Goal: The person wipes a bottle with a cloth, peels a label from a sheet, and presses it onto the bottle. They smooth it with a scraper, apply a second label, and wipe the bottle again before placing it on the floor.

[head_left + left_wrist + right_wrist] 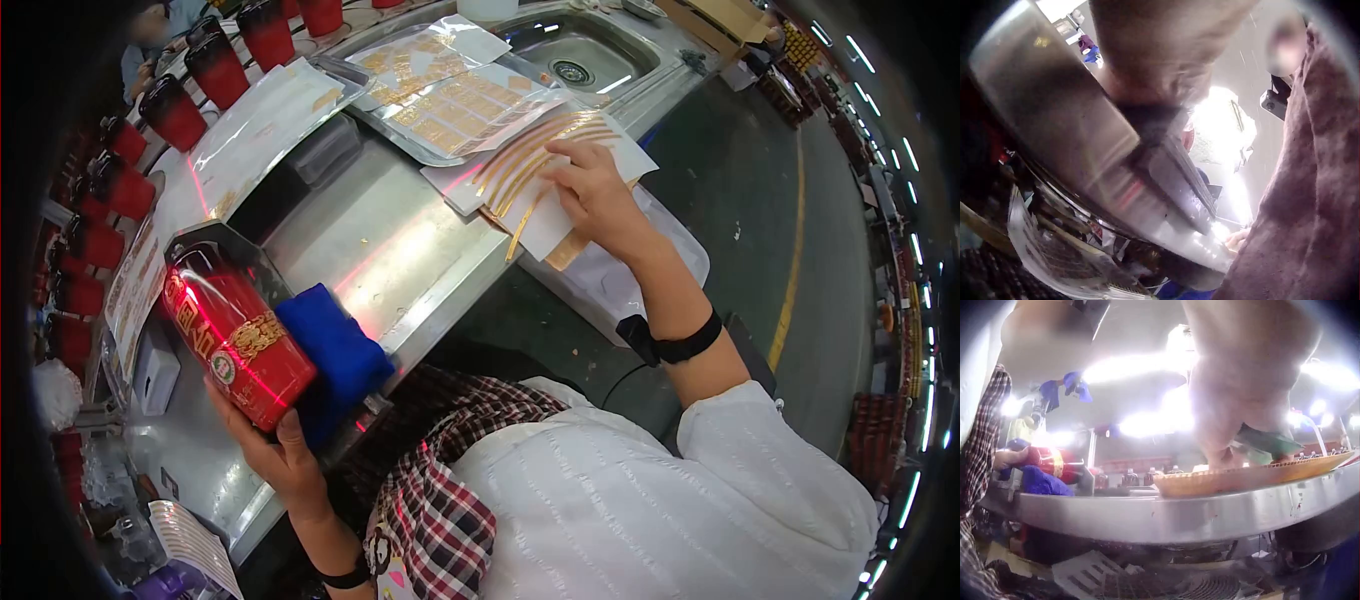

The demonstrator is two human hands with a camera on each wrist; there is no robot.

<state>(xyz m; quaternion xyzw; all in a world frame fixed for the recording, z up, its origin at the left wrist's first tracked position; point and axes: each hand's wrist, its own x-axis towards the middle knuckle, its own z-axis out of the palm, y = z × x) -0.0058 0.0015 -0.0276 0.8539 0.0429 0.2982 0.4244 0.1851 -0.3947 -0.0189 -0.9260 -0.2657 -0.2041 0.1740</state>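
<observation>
A glossy red bottle [235, 335] with gold lettering and a gold band lies tilted in a dark angled holder [255, 262]. My left hand [275, 460] grips its near end, the thumb at the end and the fingers along the side. A blue cloth [335, 345] is bunched beside the bottle. My right hand [600, 195] is over a white sheet [625, 150] of curved gold strip stickers [535, 180], fingertips right at the strips. In the right wrist view the thumb and fingers stand apart at the sheet's edge [1210, 482]. The left wrist view hides the bottle.
More gold stickers [440, 115] lie in a metal tray beyond the right hand, near a steel sink [575, 70]. Several red-and-black bottles [172, 112] line the far left side. A clear plastic bin [680, 235] sits below the steel table's [400, 240] edge.
</observation>
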